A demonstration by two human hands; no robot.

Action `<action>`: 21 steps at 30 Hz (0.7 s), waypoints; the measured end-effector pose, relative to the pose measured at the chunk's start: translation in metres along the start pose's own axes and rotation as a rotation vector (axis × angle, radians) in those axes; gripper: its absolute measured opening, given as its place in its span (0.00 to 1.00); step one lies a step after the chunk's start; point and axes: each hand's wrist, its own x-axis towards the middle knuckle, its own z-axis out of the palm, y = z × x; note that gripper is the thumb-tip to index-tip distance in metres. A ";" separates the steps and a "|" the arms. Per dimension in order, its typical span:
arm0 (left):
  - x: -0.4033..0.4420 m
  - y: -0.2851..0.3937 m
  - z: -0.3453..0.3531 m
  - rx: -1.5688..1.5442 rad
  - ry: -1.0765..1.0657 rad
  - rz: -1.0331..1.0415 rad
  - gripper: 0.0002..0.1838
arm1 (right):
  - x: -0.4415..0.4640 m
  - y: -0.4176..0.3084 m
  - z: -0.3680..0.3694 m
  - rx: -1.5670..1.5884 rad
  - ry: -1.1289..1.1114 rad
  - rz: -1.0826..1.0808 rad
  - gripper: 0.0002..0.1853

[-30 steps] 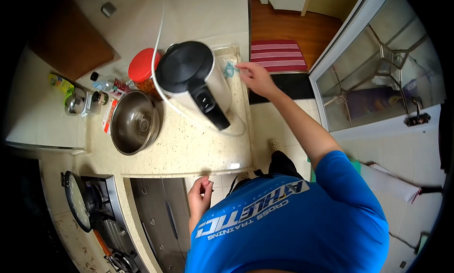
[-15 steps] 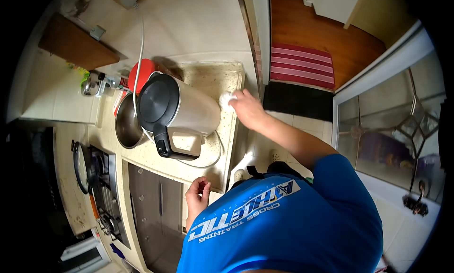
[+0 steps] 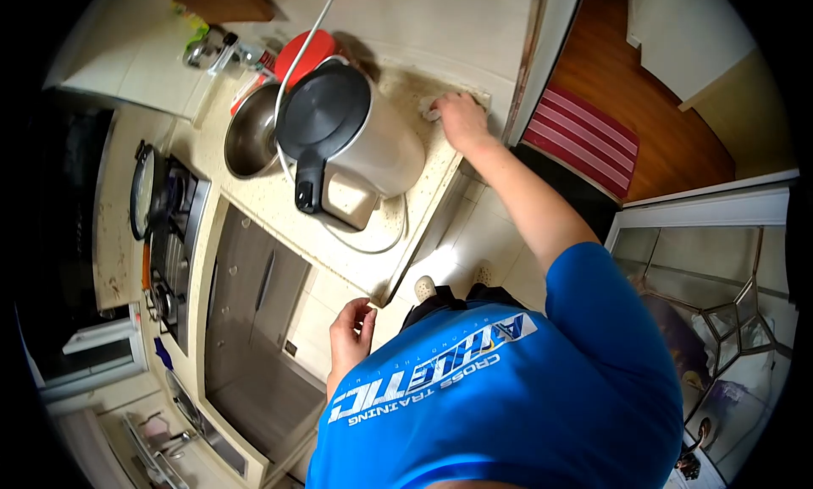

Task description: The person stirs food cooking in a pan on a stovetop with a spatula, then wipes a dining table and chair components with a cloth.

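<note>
While the white wad sits near the far corner of the worktop, beyond the kettle, your work looks under way; what is left is unclear. Your right hand seems to grip it, fingertips partly hidden; your left hand hangs half-curled, empty, by the near corner.

White wad — partly hidden, bowl — partly behind kettle
</note>
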 end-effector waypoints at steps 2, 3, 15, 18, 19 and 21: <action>-0.009 -0.005 -0.002 0.014 -0.008 -0.015 0.11 | -0.012 -0.005 -0.007 0.004 0.016 -0.033 0.12; -0.014 -0.012 -0.004 0.010 0.006 -0.016 0.11 | -0.021 -0.009 -0.008 -0.055 0.026 -0.041 0.12; -0.034 -0.153 -0.021 -0.118 0.029 -0.110 0.11 | -0.238 -0.099 -0.020 0.575 -0.342 -0.127 0.12; -0.040 -0.195 -0.016 0.014 -0.034 -0.147 0.12 | -0.258 -0.101 -0.017 0.675 -0.333 -0.105 0.13; -0.039 -0.203 -0.011 -0.048 -0.074 -0.161 0.12 | -0.263 -0.100 -0.022 0.684 -0.349 -0.098 0.14; -0.032 -0.212 -0.002 -0.116 -0.180 -0.165 0.13 | -0.270 -0.100 -0.037 0.700 -0.394 -0.008 0.14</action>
